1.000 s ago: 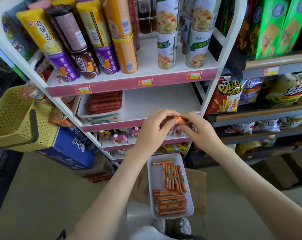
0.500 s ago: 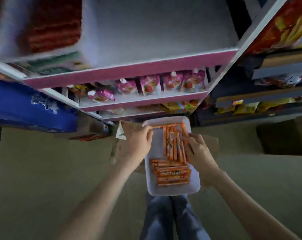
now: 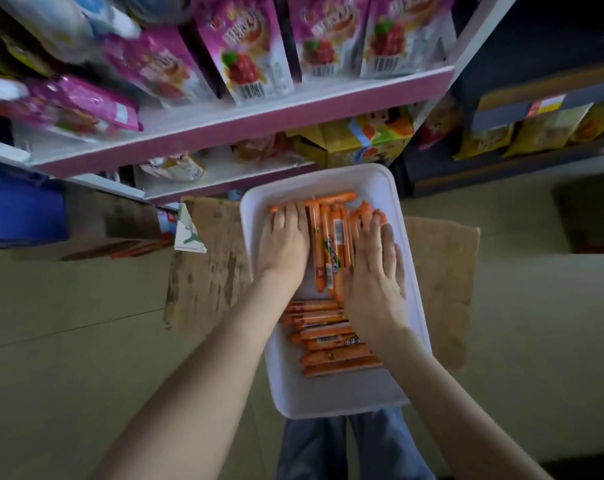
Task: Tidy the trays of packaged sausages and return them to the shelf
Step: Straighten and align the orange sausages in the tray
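Tray (image 3: 328, 400) holding packaged sausages (image 3: 331, 244), two groups

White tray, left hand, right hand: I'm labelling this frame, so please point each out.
white tray (image 3: 345, 398), head view, bare near end.
left hand (image 3: 283, 247), head view, back of hand.
right hand (image 3: 373, 271), head view, back of hand.

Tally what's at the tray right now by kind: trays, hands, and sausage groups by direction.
White tray: 1
Hands pressing flat in the tray: 2 (left hand, right hand)
Sausage groups: 2 (lengthwise group, crosswise stack)
Total: 5
Single sausages are partly covered, so they are not counted.
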A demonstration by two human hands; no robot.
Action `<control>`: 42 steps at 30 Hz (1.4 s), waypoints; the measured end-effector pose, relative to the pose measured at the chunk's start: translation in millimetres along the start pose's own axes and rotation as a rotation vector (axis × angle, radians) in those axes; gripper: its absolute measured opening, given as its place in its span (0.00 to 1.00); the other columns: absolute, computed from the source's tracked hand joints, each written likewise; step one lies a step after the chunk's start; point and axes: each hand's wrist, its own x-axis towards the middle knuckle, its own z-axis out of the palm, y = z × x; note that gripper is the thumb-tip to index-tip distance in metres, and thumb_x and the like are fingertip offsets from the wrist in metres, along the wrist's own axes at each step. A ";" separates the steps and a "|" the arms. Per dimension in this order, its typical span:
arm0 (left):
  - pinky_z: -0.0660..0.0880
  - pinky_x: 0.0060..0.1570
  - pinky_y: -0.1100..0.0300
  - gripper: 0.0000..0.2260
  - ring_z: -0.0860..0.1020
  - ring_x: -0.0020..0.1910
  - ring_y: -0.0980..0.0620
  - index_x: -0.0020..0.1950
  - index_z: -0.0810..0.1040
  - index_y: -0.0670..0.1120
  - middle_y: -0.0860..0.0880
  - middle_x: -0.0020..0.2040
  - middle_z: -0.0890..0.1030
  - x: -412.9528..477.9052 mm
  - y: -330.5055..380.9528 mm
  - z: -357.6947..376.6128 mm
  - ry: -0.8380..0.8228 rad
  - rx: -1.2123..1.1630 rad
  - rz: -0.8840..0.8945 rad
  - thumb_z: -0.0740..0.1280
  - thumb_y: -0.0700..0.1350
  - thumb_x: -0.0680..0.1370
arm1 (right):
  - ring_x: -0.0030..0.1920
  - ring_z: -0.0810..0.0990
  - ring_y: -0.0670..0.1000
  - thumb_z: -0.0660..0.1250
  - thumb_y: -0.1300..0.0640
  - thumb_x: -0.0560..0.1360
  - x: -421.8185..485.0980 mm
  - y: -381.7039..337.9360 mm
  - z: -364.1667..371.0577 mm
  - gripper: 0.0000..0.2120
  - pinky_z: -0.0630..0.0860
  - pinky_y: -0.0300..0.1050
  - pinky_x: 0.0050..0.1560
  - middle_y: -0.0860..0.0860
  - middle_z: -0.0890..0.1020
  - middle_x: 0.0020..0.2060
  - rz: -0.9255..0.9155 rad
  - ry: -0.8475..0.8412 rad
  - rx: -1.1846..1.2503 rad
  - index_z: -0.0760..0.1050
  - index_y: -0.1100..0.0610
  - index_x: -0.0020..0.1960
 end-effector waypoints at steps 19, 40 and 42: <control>0.62 0.35 0.54 0.12 0.76 0.47 0.40 0.59 0.70 0.40 0.41 0.49 0.78 -66.6 -45.4 -61.3 0.203 -0.325 -0.261 0.61 0.47 0.81 | 0.74 0.30 0.52 0.52 0.53 0.81 14.1 -16.8 10.2 0.30 0.29 0.56 0.72 0.53 0.37 0.77 -0.320 -0.295 -0.303 0.42 0.53 0.79; 0.75 0.34 0.69 0.02 0.80 0.35 0.59 0.49 0.78 0.47 0.53 0.35 0.83 -246.2 -66.1 -420.3 0.200 -1.379 0.258 0.66 0.41 0.78 | 0.34 0.76 0.45 0.59 0.68 0.78 -100.7 -139.6 -442.3 0.05 0.72 0.36 0.39 0.48 0.79 0.31 -0.248 0.089 1.050 0.71 0.62 0.45; 0.75 0.36 0.71 0.04 0.80 0.35 0.63 0.52 0.78 0.48 0.58 0.34 0.83 -255.0 -69.0 -433.4 0.246 -1.374 0.272 0.67 0.42 0.78 | 0.33 0.74 0.45 0.58 0.68 0.79 -106.6 -154.0 -459.2 0.10 0.71 0.35 0.37 0.51 0.76 0.34 -0.289 0.102 1.158 0.69 0.59 0.40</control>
